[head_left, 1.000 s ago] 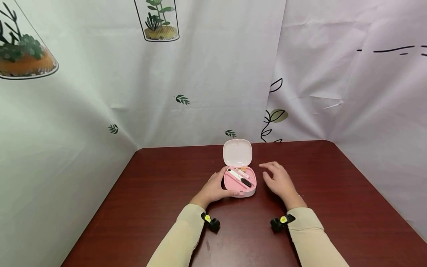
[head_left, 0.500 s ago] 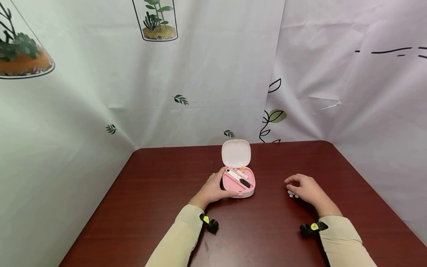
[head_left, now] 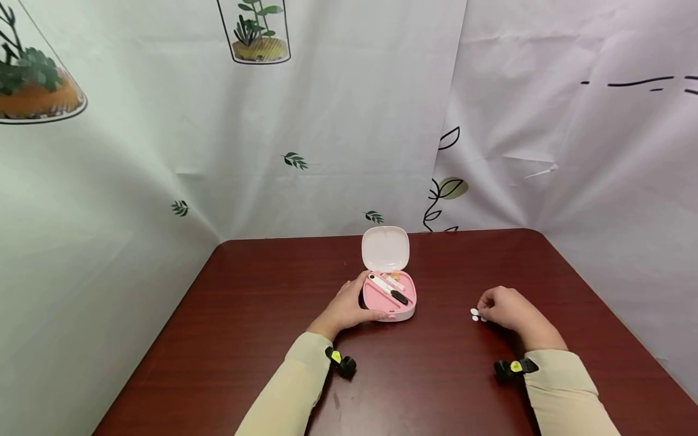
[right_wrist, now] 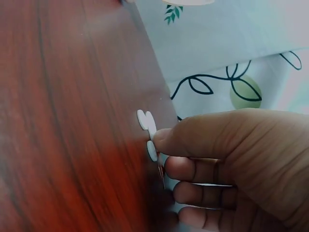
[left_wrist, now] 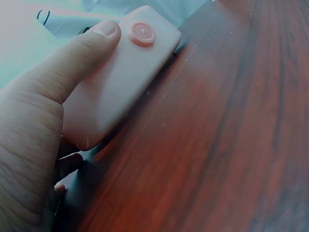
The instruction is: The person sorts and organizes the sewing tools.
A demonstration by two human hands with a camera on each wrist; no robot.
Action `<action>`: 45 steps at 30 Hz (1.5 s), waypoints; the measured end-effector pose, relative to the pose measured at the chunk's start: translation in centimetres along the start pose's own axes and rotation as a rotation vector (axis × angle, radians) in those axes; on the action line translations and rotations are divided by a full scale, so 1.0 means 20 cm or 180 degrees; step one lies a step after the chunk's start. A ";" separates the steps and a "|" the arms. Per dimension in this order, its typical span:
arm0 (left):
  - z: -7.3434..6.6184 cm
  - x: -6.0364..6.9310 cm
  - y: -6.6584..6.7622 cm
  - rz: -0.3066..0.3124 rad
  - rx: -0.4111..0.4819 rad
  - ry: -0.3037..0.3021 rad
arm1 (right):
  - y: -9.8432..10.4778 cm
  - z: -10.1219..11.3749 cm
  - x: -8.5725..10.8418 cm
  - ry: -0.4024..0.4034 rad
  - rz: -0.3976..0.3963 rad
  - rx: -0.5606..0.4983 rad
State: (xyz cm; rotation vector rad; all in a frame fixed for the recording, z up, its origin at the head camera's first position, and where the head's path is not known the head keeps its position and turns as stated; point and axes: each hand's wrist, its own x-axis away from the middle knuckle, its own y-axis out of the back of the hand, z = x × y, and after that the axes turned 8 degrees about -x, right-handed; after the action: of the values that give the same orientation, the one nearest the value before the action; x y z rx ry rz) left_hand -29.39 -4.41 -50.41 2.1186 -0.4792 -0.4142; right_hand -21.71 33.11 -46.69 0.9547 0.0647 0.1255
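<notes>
My left hand (head_left: 345,309) grips the left and front side of a pink box (head_left: 406,314) whose white lid (head_left: 385,249) stands open. The thumb lies beside a round pink catch (left_wrist: 143,33) on its front. In the box's tray lies a white tool with a black end (head_left: 399,297), among smaller pieces. Further right, my right hand (head_left: 507,307) is low over the table, fingers curled, thumb and forefinger pinching at a group of small white discs (head_left: 474,312). The thumb tip covers part of a disc (right_wrist: 152,151) in the right wrist view; the forefinger tip is hidden.
The dark red-brown table (head_left: 262,339) reaches back to a pale curtain (head_left: 327,121) with printed plants. Black wrist cameras (head_left: 345,366) sit on both sleeved wrists. A stretch of table lies between the box and the discs.
My right hand has moved right and down from beside the box to the white discs, and its thumb and fingers have drawn together there. My left hand stays on the box.
</notes>
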 end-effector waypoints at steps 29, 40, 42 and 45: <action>0.00 0.01 0.00 -0.0022 0.0023 0.0036 | -0.12 0.27 -0.15 0.0555 -0.0519 -0.0317; 0.00 0.01 -0.01 -0.0032 0.0043 0.0039 | -0.23 0.56 -0.26 0.0561 -0.0589 -0.0428; 0.00 0.01 -0.01 -0.0029 0.0029 0.0043 | -0.26 0.61 -0.27 0.0533 -0.0611 -0.0471; 0.01 0.01 -0.01 -0.0065 0.0042 0.0001 | -0.30 0.69 -0.28 0.0491 -0.0643 -0.0508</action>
State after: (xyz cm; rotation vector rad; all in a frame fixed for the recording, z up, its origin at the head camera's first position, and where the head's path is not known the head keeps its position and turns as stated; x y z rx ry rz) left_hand -29.27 -4.50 -50.59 2.1379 -0.4617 -0.4235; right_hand -25.31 17.72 -43.71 0.7731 0.2885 0.0171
